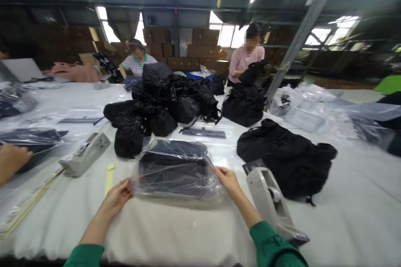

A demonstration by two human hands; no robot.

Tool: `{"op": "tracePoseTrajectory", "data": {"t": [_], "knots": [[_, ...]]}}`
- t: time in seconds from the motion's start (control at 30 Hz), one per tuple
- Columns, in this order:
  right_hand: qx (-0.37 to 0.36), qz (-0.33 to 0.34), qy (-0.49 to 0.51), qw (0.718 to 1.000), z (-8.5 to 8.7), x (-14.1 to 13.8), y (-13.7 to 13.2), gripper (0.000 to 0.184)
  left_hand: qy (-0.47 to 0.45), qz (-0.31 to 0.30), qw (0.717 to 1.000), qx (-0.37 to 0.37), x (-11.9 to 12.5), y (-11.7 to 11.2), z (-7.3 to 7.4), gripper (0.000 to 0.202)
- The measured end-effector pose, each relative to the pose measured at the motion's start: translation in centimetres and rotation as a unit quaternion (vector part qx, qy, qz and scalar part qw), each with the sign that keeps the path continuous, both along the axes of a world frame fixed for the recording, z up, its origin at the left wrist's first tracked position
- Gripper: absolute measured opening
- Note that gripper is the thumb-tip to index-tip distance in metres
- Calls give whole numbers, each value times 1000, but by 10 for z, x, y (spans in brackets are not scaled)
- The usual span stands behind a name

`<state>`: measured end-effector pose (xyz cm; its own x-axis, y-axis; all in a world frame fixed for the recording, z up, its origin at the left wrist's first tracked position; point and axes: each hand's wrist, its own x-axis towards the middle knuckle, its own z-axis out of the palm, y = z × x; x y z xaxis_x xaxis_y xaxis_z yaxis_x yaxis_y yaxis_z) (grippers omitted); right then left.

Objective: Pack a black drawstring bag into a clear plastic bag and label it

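In front of me a folded black bag in a clear plastic bag [175,171] lies on the white-covered table [200,233]. My left hand [117,196] pinches the plastic at its left edge, thumb and fingers together. At the right edge my right hand [228,178] grips the plastic between thumb and fingers. Just right of that forearm stands a grey tape dispenser [272,200] with a roll in it. A dark printed tag [253,166] lies behind the dispenser, against a loose black bag [288,158].
Several black bags [163,104] are heaped beyond the package. Another tape dispenser [85,154] and a yellow strip [109,179] lie left. At far left a co-worker's hand [12,160] touches a wrapped dark item. Two people work across the table. A slanted metal post [300,33] rises at right.
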<state>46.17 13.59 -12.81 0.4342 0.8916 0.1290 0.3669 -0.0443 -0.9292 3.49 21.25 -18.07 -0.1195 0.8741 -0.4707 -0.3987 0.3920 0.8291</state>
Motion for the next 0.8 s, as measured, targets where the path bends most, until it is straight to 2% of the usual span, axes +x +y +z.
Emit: {"op": "tracePoseTrajectory", "data": {"t": [0.07, 0.17, 0.2, 0.27, 0.33, 0.37, 0.43, 0.5, 0.57, 0.7, 0.8], "knots": [[11, -42, -19, 999, 6, 3, 0, 61, -19, 40, 999, -5, -8, -12, 5, 27], [59, -87, -93, 990, 34, 4, -6, 62, -96, 80, 991, -40, -2, -50, 2, 29], [90, -63, -142, 984, 47, -2, -7, 63, -143, 80, 985, -63, 7, -65, -2, 32], [146, 50, -257, 954, 71, -25, -4, 67, -235, 66, 964, -103, 34, -90, -11, 37], [152, 166, -358, 906, 89, -57, 8, 76, -276, 77, 953, -100, 66, -101, -16, 27], [135, 201, -397, 885, 94, -74, 18, 81, -288, 84, 950, -89, 81, -101, -16, 23], [84, 236, -449, 858, 96, -101, 40, 92, -307, 91, 945, -72, 103, -91, -12, 17], [31, 253, -470, 845, 91, -116, 60, 98, -312, 88, 944, -67, 115, -77, -6, 9], [-8, 266, -474, 839, 84, -119, 72, 89, -301, 90, 947, -68, 118, -66, -3, 7], [-26, 257, -458, 850, 74, -104, 77, 57, -282, 83, 955, -44, 125, -62, -10, 22], [-15, 239, -415, 878, 71, -89, 76, 48, -254, 53, 963, 73, 143, -61, -15, 50]]}}
